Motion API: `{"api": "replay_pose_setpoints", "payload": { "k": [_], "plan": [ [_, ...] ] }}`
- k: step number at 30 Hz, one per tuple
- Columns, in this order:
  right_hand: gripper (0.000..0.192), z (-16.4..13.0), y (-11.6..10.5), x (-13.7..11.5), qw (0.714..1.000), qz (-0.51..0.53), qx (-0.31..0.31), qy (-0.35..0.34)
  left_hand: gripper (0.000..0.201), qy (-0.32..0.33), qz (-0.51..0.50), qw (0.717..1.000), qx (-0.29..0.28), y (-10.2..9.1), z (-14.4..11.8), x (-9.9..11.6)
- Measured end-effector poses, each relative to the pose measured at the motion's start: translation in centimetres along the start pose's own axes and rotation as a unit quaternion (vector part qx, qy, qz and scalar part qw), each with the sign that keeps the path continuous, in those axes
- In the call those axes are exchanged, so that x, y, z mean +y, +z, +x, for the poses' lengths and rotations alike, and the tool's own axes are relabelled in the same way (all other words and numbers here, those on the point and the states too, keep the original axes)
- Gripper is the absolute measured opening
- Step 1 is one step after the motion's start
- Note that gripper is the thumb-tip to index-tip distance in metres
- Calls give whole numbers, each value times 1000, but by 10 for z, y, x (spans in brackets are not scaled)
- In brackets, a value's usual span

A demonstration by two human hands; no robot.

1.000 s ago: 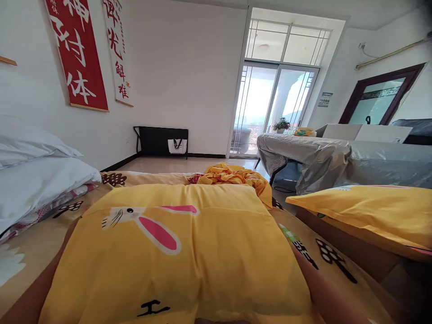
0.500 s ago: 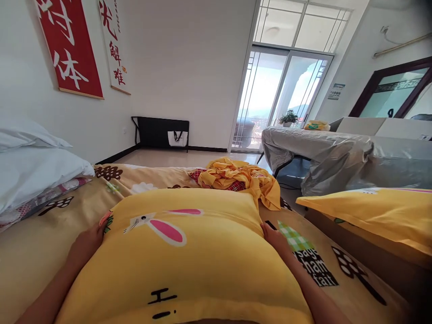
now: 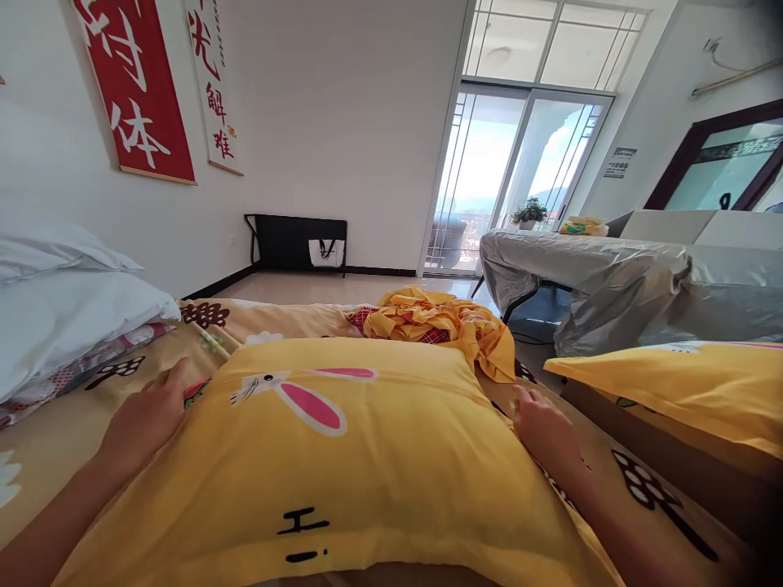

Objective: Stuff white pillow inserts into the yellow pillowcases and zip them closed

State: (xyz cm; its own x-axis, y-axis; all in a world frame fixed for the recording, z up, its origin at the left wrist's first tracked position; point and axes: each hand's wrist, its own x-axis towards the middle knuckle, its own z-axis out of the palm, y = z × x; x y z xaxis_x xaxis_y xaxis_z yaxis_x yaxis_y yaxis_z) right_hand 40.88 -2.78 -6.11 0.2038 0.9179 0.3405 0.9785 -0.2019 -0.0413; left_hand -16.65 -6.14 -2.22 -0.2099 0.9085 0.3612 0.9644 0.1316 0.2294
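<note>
A plump yellow pillow [image 3: 391, 440] with a rabbit print and "Hi" lettering lies in front of me on the patterned bed sheet. My left hand [image 3: 147, 416] is at its left edge, fingers stretched forward and not wrapped round the cloth. Beside the right edge is my right hand [image 3: 546, 424], its fingers loosely bent and apart from one another, holding nothing that I can see. Just past the pillow's far edge lies a crumpled heap of yellow cloth [image 3: 440, 314], with red plaid fabric showing under it.
White pillows [image 3: 86, 306] are stacked at the left. Another yellow pillow [image 3: 685, 383] lies at the right. Beyond the bed stands a table under a grey plastic cover [image 3: 612, 265]. A black folded panel [image 3: 281, 240] leans on the far wall near a glass door [image 3: 483, 171].
Both hands have moved outward from the pillow's sides and loosened their grip on its edges. The pillow now lies flatter and spreads wider towards me.
</note>
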Motion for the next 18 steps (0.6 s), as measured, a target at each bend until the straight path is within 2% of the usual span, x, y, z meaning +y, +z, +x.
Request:
{"api": "replay_pose_setpoints", "payload": {
  "k": [2, 3, 4, 6, 8, 9, 11, 14, 18],
  "plan": [
    [46, -3, -31, -32, 994, 40, 83, -56, 62, 68, -19, 998, 5, -19, 0, 48],
    [48, -5, -45, -56, 987, 75, 90, -106, 59, 114, -38, 993, -6, -24, 1, 77],
    [49, -7, -57, -83, 978, 108, 80, -161, 58, 172, -50, 983, -28, -27, 1, 109],
    [47, -12, -74, -140, 949, 163, 30, -270, 57, 243, -42, 967, -62, -22, 4, 166],
    [46, -13, -77, -185, 934, 198, 2, -298, 59, 269, -32, 958, -93, -6, 7, 206],
    [46, -12, -73, -200, 932, 210, -11, -294, 60, 267, -32, 957, -114, 5, 8, 217],
    [45, -10, -60, -215, 934, 220, -42, -277, 60, 257, -36, 953, -156, 28, 11, 222],
    [47, -9, -39, -209, 935, 213, -82, -273, 59, 252, -39, 947, -194, 56, 12, 209],
    [54, -8, -28, -193, 943, 192, -86, -257, 61, 231, -45, 956, -173, 68, 14, 195]
  ]
}}
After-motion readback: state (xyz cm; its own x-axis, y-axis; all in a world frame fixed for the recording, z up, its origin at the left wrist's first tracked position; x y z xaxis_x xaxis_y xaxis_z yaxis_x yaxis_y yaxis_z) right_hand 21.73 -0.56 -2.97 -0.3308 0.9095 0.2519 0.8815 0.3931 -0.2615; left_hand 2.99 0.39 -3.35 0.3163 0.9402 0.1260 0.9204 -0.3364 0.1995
